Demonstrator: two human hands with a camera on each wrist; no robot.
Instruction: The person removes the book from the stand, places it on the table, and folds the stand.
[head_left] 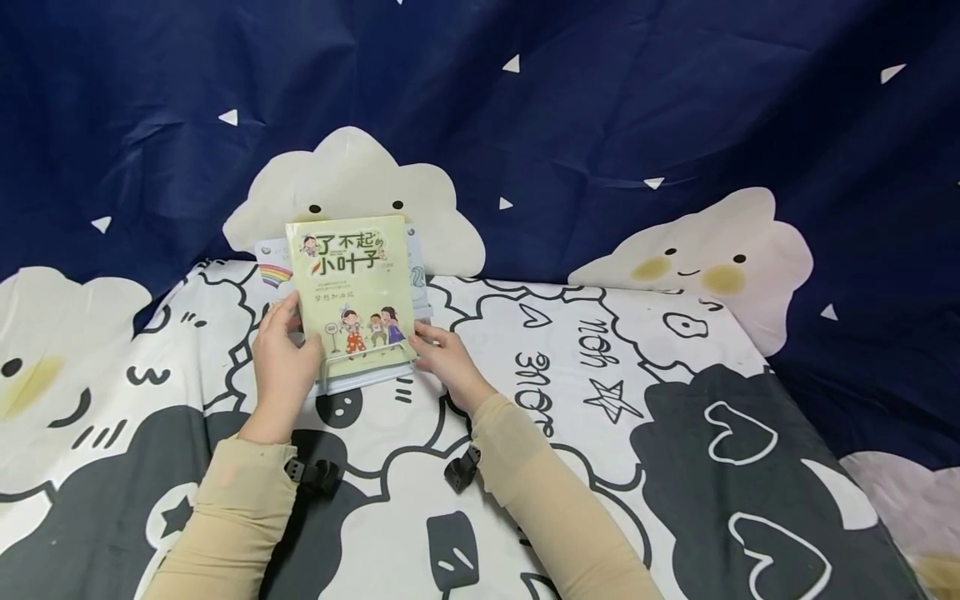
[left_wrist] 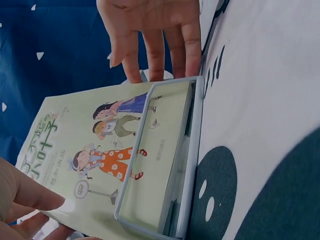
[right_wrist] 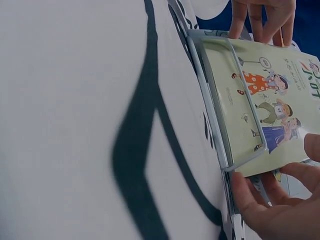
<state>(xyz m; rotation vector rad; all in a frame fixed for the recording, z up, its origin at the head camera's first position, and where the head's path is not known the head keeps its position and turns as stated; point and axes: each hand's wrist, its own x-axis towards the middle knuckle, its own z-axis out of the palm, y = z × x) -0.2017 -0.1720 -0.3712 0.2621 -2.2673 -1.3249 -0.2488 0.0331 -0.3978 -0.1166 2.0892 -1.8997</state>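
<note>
A pale green children's book with cartoon figures stands upright, leaning slightly back, in a light-coloured book stand. The stand's wire bar crosses the lower cover. Its printed back panel, with a rainbow, shows behind the book. My left hand holds the book's left edge, thumb on the cover and fingers passing behind. My right hand is at the lower right edge, fingertips touching the side of the book and stand. In the right wrist view, its fingers partly go behind the edge.
The stand rests on a black-and-white cartoon-printed cloth. Behind it hangs a dark blue curtain with white triangles and smiling clouds. Black wrist cameras are strapped over the beige sleeves.
</note>
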